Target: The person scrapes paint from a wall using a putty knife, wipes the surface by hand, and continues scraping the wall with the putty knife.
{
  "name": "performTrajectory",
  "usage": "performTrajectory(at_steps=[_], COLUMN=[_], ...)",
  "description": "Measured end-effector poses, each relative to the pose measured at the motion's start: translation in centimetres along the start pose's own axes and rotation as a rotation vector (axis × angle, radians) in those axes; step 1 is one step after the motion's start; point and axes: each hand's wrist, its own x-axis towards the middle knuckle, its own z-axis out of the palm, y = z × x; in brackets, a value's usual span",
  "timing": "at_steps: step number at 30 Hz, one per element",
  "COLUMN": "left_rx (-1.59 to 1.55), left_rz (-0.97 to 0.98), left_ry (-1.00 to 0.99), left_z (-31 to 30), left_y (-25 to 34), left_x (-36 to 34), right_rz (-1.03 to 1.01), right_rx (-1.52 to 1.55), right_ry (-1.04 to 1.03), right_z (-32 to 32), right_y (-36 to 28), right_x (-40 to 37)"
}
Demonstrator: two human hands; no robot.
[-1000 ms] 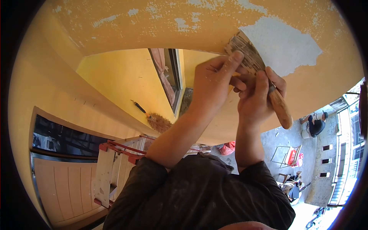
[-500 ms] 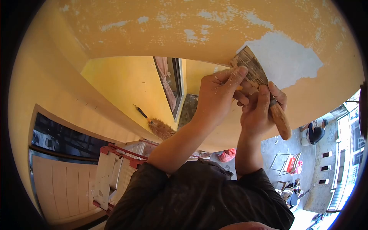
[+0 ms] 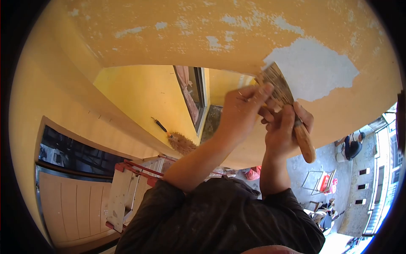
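Red-trimmed ladder (image 3: 127,186) beside the left arm (image 3: 201,163)

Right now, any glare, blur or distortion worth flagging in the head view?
Head view: wide-angle bowing along the wall, corners black; head view, lower right: daylight blown to white; head view, bottom: shirt dark, folds readable; head view, centre: scraper slightly soft, cause unclear.

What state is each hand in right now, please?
Left hand: curled at the scraper; whether gripping it cannot be told.
Right hand: closed, holding the scraper.
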Motion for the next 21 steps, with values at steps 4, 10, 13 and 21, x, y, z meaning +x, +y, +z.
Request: performTrajectory(at_steps=[4,10,13,21], left_rx=[-0.034,-0.014,-0.027,0.000], left_rz=[0.013,0.061,0.064,0.027], left_ry=[0.061,0.017,0.000,0.007], left_z=[-0.3,-0.9,-1.1,-1.4], left_y=[0.3,0.0,-0.6,-0.6], left_x=[0.1,0.4,0.2,0.0], right_rz=[0.035,0.055,0.043,0.044], right_rx=[0.004,0.064,0.057,0.089], right_ry=[0.095,0.059,0.044,0.018], right_z=[1.1,1.2,0.2,0.2], right_y=[1.5,1.4,1.4,1.9], right_x=[-0.2,-0.3,-0.8,-1.2])
